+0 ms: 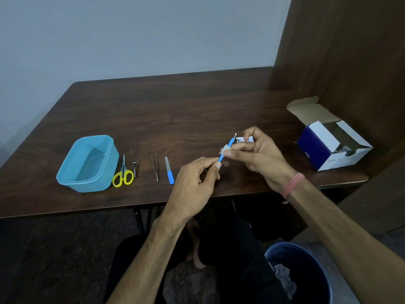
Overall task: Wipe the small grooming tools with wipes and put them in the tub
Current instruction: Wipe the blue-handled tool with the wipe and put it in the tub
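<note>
Left grip (215, 164) pinches the blue tool's (226, 150) lower end; its shaft slants up-right through the right grip's (228, 150) wipe (224, 148) pinch.

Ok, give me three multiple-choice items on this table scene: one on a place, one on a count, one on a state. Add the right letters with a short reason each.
1. Where do the scissors lie?
A. inside the tub
B. on the table just right of the tub
C. beside the cardboard box

2. How many tools lie loose on the table, held by no hand?
A. two
B. four
C. six

3. What state is the tub in?
A. open, with no tool in it
B. closed with a lid
C. full of tools

Answers:
1 B: the yellow handles sit next to the tub's right wall.
2 B: scissors, nail clipper, tweezers and nail file lie in a row.
3 A: its bare inside shows, while the left hand and right hand hold the blue-handled tool, the right pinching a wipe round it.
</note>
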